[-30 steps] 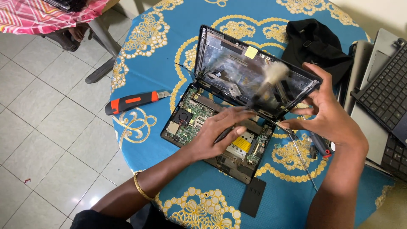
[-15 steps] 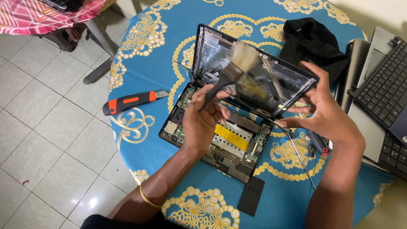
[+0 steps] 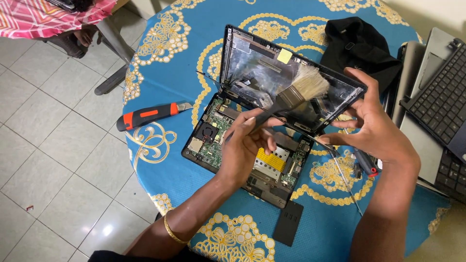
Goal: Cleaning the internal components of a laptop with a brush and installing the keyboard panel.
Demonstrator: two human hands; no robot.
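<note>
L hand [image 3: 247,145] pinching paintbrush [image 3: 291,94] mid-frame, bristles touching laptop lid [image 3: 252,63]; R hand [image 3: 376,128], fingers spread, steadying lid's right edge.

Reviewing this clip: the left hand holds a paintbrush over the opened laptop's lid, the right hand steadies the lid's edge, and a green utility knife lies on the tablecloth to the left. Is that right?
Not quite. In the head view the utility knife is orange and black, not green. The rest stands: the left hand holds the paintbrush over the opened laptop lid, the right hand steadies its edge, and the knife lies on the tablecloth to the left.

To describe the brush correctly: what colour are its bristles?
The bristles are pale cream, almost white at the tips; the head view shows this best.
</note>
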